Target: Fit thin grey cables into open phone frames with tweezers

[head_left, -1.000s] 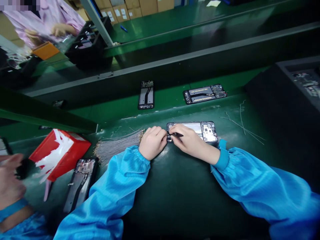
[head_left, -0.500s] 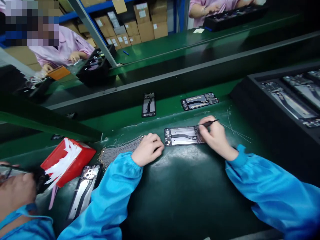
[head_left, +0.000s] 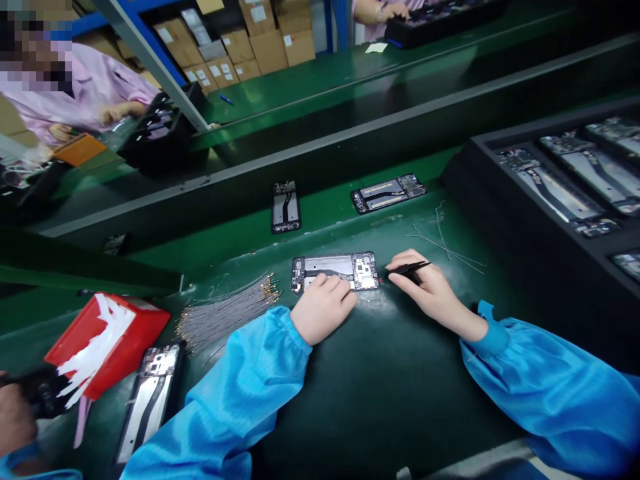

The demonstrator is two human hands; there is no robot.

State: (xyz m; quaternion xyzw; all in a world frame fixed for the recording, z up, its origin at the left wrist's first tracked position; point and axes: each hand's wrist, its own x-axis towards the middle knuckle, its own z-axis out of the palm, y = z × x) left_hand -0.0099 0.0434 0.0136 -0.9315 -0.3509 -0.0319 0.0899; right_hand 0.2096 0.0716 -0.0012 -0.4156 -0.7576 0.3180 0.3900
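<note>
An opened phone body (head_left: 365, 272) lies flat and lengthwise on the green mat. My left hand (head_left: 325, 308) rests on its lower edge, fingers bent together over the frame; whether they grip it is partly hidden. Just past the phone's right end, my right hand (head_left: 417, 283) is closed on dark tweezers (head_left: 413, 268). A tiny red spot shows by that end of the phone. Left of the phone is a bundle of thin grey cables (head_left: 225, 319) with gold-coloured tips.
Two phone bodies (head_left: 287, 208) (head_left: 389, 193) lie behind, another (head_left: 150, 400) at left beside a red box (head_left: 110, 340). Loose wires (head_left: 447, 250) are at right, near a black tray (head_left: 480, 193) of phones. A co-worker's hand (head_left: 15, 413) is far left; people sit across.
The phone's right end is now uncovered. My left hand has moved right onto the phone, and my right hand with the tweezers has come off it. The whole view has shifted.
</note>
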